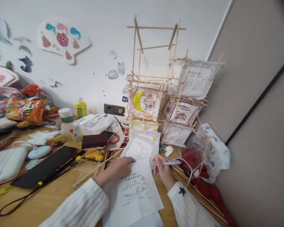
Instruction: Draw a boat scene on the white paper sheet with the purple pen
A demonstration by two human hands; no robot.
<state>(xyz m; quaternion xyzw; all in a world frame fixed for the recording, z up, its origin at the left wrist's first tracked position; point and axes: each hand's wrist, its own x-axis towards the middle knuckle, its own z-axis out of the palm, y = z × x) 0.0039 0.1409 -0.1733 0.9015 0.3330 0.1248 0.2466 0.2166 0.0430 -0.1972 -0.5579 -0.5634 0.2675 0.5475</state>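
My right hand [160, 167] grips a light purple pen [172, 162], which lies almost level across the fingers at the right edge of the paper. My left hand [121, 166] rests over the left side of the sheets, holding nothing that shows, its fingers partly hidden. Beneath it lies a white sheet [137, 201] with handwritten lines and a drawing of a boat and mountains. Just beyond, a second drawing [142, 146] with a checked border, a small moon and writing leans up against a stick frame [133, 56].
Drawn paper panels [145, 104] hang on the frame. Left are a yellow glue gun [93, 155], a black phone-like slab [46, 167], a dark brown box [94, 141] and a bottle [69, 124]. Thin sticks [98, 167] flank the paper. A plastic bag [209, 148] sits right.
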